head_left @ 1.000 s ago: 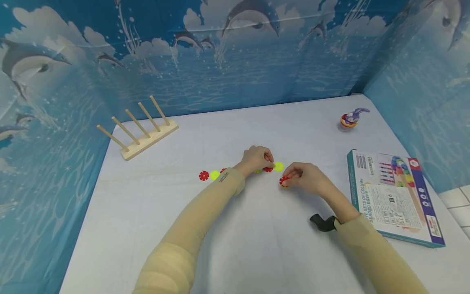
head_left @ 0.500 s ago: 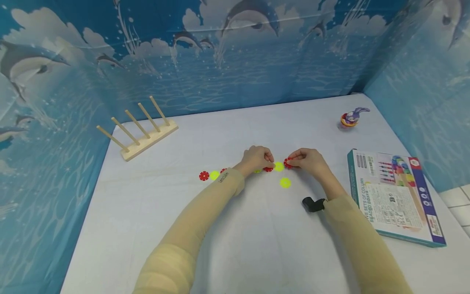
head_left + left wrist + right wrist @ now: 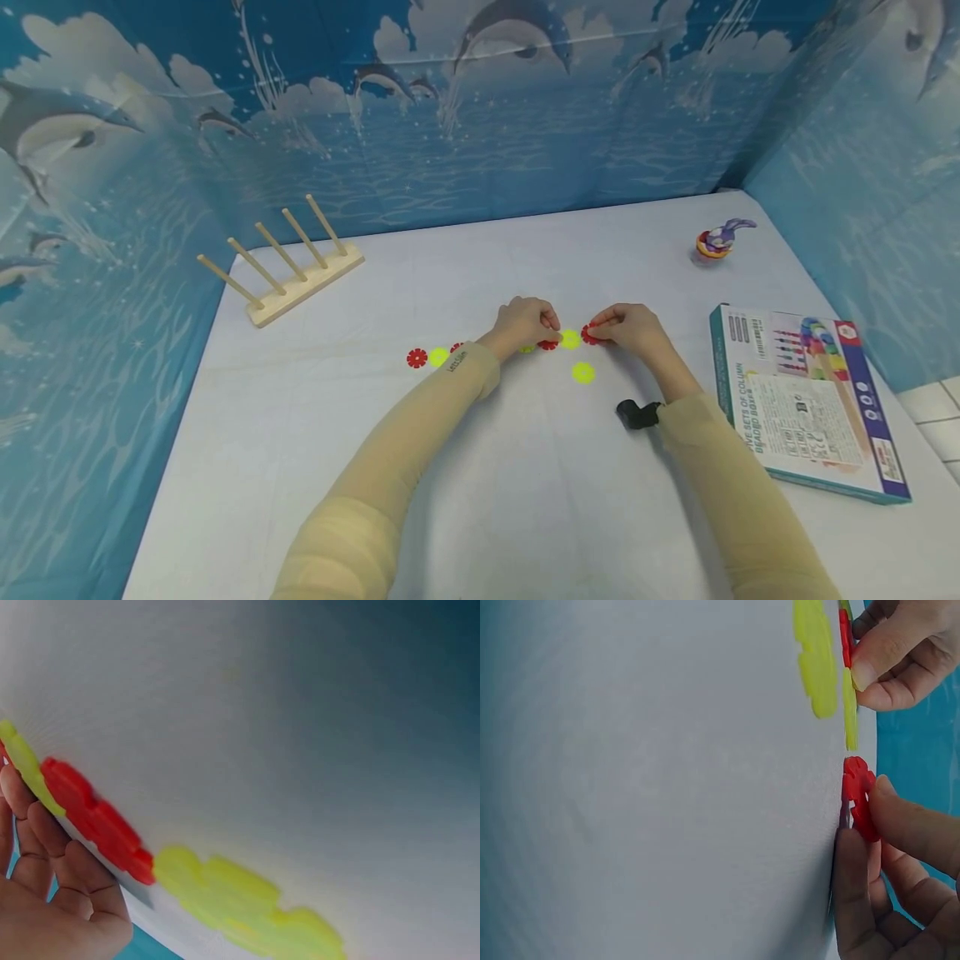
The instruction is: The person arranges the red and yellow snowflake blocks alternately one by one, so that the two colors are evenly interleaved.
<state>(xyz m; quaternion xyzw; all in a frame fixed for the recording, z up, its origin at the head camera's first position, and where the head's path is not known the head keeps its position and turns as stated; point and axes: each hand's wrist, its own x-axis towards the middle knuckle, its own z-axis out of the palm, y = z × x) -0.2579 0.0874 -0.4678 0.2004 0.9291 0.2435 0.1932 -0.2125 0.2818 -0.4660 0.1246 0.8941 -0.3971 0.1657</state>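
Note:
My right hand pinches a red, notched, flower-shaped plastic disc between thumb and fingers, tilted a little off the white table. Just left of it lies a yellow disc, with a small gap between the two. My left hand has curled fingers and thumb at the near edge of that yellow disc, where it meets a red disc. More red and yellow discs continue the row leftward, partly hidden by the left sleeve, to a red disc. One loose yellow disc lies below the row.
A wooden base with several upright pegs stands at the back left. At the right lies a printed box. A purple rabbit toy sits at the back right. A black camera mount sticks out from the right wrist.
My right hand has lifted the red disc off the loose yellow one and carried it up to the row's right end. The left hand has stayed in place.

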